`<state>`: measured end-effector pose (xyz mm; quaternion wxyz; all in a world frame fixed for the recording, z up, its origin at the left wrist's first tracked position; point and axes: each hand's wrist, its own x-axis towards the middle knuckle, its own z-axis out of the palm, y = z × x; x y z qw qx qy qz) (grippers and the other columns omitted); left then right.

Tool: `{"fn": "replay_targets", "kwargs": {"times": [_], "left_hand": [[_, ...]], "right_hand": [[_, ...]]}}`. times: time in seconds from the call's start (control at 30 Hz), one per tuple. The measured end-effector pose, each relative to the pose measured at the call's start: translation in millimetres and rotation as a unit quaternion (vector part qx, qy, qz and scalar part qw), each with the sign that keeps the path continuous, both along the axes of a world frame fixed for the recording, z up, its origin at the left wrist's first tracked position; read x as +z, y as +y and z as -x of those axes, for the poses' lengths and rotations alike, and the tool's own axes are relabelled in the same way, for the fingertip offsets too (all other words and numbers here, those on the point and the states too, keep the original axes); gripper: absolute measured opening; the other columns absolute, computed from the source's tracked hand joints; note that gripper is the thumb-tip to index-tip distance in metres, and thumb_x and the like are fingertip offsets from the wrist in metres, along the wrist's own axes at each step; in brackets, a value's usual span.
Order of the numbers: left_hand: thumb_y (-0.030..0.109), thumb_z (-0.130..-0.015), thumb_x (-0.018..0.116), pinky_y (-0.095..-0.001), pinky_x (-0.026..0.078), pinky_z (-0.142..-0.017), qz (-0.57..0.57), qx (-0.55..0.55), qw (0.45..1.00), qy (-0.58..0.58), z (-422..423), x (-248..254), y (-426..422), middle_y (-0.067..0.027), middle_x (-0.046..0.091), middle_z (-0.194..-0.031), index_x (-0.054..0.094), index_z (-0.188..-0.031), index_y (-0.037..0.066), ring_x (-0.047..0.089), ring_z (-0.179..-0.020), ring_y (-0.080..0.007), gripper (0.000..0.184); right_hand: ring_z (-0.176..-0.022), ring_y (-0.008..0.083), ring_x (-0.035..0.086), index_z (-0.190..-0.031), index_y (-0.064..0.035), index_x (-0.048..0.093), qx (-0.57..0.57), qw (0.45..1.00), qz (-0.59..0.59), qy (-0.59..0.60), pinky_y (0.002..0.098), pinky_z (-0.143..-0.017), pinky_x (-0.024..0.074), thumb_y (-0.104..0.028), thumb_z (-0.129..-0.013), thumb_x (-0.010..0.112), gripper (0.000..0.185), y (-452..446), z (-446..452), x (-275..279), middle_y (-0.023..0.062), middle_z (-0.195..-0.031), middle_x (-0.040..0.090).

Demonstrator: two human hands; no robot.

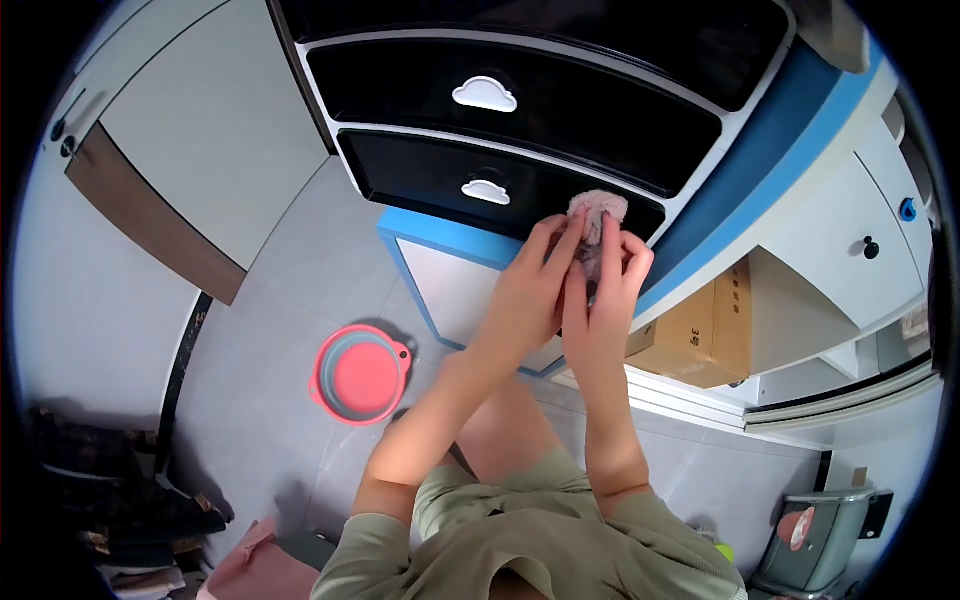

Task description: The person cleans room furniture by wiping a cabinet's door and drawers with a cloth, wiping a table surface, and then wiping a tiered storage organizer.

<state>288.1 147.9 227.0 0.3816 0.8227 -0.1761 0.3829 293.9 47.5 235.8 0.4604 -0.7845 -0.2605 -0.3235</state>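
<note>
A fluffy pink cloth (600,205) is bunched up between my two hands, at the lower right end of the bottom black drawer (420,170). My left hand (543,270) has its fingers closed on the cloth from the left. From the right, my right hand (605,285) grips it too, fingertips on its folds. Part of the cloth is hidden behind my fingers. The drawer has a white cloud-shaped handle (486,191), and the shut drawer above it (400,85) carries a similar handle (485,94).
A pink and grey basin (362,375) stands on the grey tiled floor (275,300) to the left. Under the drawers is a blue-edged white cabinet (450,290). A cardboard box (705,335) sits in a shelf on the right. A grey bin (815,545) stands lower right.
</note>
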Motion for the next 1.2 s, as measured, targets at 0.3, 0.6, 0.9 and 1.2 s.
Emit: {"fn": "replay_targets", "kwargs": {"times": [0.3, 0.6, 0.9, 1.2], "left_hand": [[-0.002, -0.071, 0.062, -0.0355, 0.052, -0.068, 0.053, 0.061, 0.997, -0.015, 2, 0, 29, -0.0153, 0.049, -0.116, 0.045, -0.128, 0.001, 0.057, -0.093, -0.0339, 0.060], [-0.008, -0.071, 0.060, -0.0329, 0.050, -0.065, 0.058, 0.126, 0.990, -0.035, 6, 8, 61, -0.0127, 0.051, -0.106, 0.051, -0.126, 0.004, 0.057, -0.086, -0.0286, 0.057], [-0.008, -0.073, 0.058, -0.0336, 0.049, -0.068, 0.065, 0.170, 0.983, -0.033, 1, 5, 100, -0.0107, 0.050, -0.103, 0.049, -0.126, 0.004, 0.056, -0.085, -0.0274, 0.056], [0.001, -0.082, 0.055, -0.0313, 0.047, -0.078, 0.055, 0.219, 0.974, -0.005, -3, 0, 141, -0.0121, 0.047, -0.113, 0.036, -0.138, 0.008, 0.054, -0.098, -0.0262, 0.059]], "right_hand": [[-0.084, 0.0283, 0.055, -0.118, 0.0053, 0.053, 0.047, 0.999, 0.012, -0.021, 0.0344, -0.070, 0.0473, -0.003, -0.081, 0.058, 0.038, 32, -13, 19, 0.0152, -0.105, 0.048], [-0.081, 0.0277, 0.059, -0.122, 0.0023, 0.051, 0.125, 0.991, 0.007, 0.051, 0.0328, -0.066, 0.0496, -0.006, -0.084, 0.058, 0.039, 62, -17, 24, 0.0132, -0.102, 0.050], [-0.079, 0.0306, 0.057, -0.128, -0.0001, 0.043, 0.149, 0.987, 0.051, 0.028, 0.0382, -0.065, 0.0482, -0.007, -0.086, 0.053, 0.044, 105, -20, 23, 0.0136, -0.100, 0.047], [-0.087, 0.0299, 0.055, -0.125, 0.0033, 0.043, 0.173, 0.977, 0.125, 0.005, 0.0353, -0.071, 0.0478, -0.005, -0.085, 0.050, 0.041, 153, -25, 33, 0.0138, -0.101, 0.047]]}}
